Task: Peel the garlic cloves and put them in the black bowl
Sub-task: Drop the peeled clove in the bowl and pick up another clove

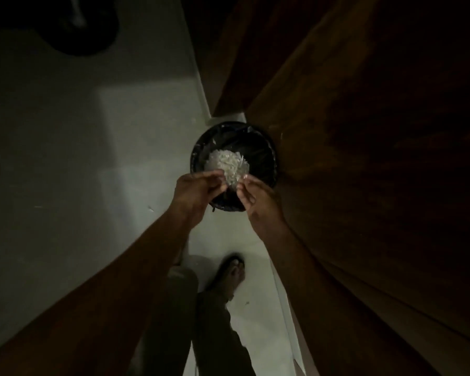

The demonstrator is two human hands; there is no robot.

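Noted in dim light: left hand (201, 189) and right hand (253, 194) both pinching a clear container of pale garlic bits (227, 165) above a black-lined bin (261, 147) on the floor; black bowl unseen, progress judged indeterminate, possibly discarding peels.

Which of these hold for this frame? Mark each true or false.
1. Both hands are over the black bin. True: the left hand and right hand are above the bin.
2. The bin stands on a table. False: it stands on the floor, against a wooden panel.
3. The hands hold a clear bag of pale scraps. True: each pinches an edge of the bag.
4. The person is barefoot. False: a sandal is on the visible foot.
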